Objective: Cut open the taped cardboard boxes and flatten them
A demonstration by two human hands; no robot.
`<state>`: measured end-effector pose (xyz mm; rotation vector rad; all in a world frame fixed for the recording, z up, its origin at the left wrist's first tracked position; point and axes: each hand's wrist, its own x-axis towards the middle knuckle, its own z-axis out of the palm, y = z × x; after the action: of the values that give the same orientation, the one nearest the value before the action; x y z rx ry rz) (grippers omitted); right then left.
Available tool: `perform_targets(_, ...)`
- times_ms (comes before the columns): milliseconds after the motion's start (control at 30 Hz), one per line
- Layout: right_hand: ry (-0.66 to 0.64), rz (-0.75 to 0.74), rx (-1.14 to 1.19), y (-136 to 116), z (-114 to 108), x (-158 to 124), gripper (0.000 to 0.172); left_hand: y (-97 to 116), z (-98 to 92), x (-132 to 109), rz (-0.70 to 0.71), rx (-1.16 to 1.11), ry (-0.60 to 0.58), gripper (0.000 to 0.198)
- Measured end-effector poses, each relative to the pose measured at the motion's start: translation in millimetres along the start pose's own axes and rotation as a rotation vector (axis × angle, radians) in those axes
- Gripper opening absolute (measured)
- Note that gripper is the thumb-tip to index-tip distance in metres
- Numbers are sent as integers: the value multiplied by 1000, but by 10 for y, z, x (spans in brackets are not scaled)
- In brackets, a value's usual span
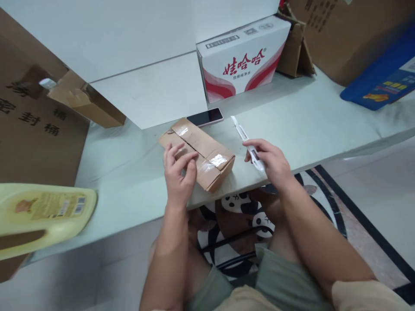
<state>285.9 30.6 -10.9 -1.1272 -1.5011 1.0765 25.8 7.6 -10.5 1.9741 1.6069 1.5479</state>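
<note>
A small brown cardboard box (205, 146) lies on the pale table, with strips of clear tape across its top seam near both ends. My left hand (180, 172) rests at the box's near left side, fingers apart, seeming to touch its top without gripping it. To the right of the box, my right hand (270, 160) holds a white utility knife (243, 134) between thumb and fingers. The knife's blade end points away from me, toward the back of the table, and is apart from the box.
Behind the box lies a phone (207, 117). A white-and-red water carton (243, 60) stands at the back. A blue container (372, 82) is at the right, a yellow bottle (48, 211) at the left. Large cartons (35, 108) flank the table's front edge (311, 166).
</note>
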Motion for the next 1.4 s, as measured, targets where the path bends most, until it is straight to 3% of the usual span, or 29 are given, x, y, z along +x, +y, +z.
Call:
perform_targets(133,0,-186,229,-241,-54,-197,43,159,-17,-43,135,-41,58,20)
perform_targets(267,104,-225,136,-352,-46,-292,39,202,-23,-116,313,-43,-7,24)
perform_targets(333,150,-319,79,-364,-13,-299,39,192,6,-160,354,14,-39,24)
perform_targets(500,172,-554,-48,-413,122,-307,9,161,80,-227,347,95,-79,25)
perform_targets(733,-30,-543,-204,-571,236,-331,15,148,75,-234,334,84,-72,21)
perform_targets(967,-68,-522,-341,-618,232,-311,17,151,68,-237,327,94,-77,22)
perform_targets(1400,-41,-463,-255,-685,161,-370,19,124,68,-231,309,95,-106,28)
